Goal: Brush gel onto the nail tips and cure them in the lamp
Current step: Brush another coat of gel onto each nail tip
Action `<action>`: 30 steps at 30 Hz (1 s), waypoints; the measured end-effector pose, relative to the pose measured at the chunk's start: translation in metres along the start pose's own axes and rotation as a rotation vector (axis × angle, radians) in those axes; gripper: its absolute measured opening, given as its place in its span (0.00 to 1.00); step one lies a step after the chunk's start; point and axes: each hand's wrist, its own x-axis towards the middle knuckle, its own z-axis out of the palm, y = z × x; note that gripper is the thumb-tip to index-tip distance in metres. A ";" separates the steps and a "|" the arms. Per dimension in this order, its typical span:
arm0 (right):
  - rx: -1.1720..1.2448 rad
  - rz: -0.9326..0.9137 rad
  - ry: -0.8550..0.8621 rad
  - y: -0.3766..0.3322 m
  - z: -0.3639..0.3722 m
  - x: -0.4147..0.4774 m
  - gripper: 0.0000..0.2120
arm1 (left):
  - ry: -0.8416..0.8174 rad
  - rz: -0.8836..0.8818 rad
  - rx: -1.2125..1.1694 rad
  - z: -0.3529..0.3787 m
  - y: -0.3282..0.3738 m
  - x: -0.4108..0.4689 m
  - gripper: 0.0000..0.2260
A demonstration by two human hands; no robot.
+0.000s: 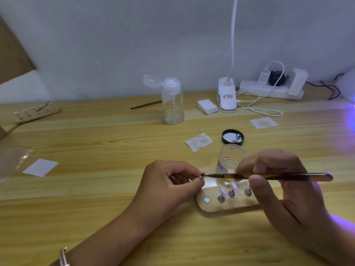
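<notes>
Amber brush [269, 176] touches the tip [202, 174] just above the clear holder [211, 205]. I judge an unsteady stroke could smear past its edge or knock it free. The left hand [169, 181] has fingers curled closed, pinching the tip; the right hand [284, 185] grips the brush. Behind, the open jar [232, 158] might be toppled. The lamp [349, 86] glows at the far right of the desk [115, 189].

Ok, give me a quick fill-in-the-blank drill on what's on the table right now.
The right hand holds a ____ by its amber handle.
The left hand pinches a small ____ at the bristles.
The clear jar stands open; its ____ lid lies on the table beyond it.
Missing words: brush, nail tip, black.
</notes>
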 end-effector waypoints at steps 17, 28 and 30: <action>-0.001 -0.009 0.059 0.001 -0.002 0.000 0.08 | -0.009 0.003 -0.006 0.000 -0.002 0.001 0.06; 0.041 0.020 0.061 -0.002 0.000 0.001 0.07 | -0.004 -0.009 -0.029 0.001 -0.003 0.002 0.05; 0.008 0.045 0.043 -0.001 0.001 0.002 0.04 | 0.005 -0.006 -0.025 0.001 -0.003 0.003 0.05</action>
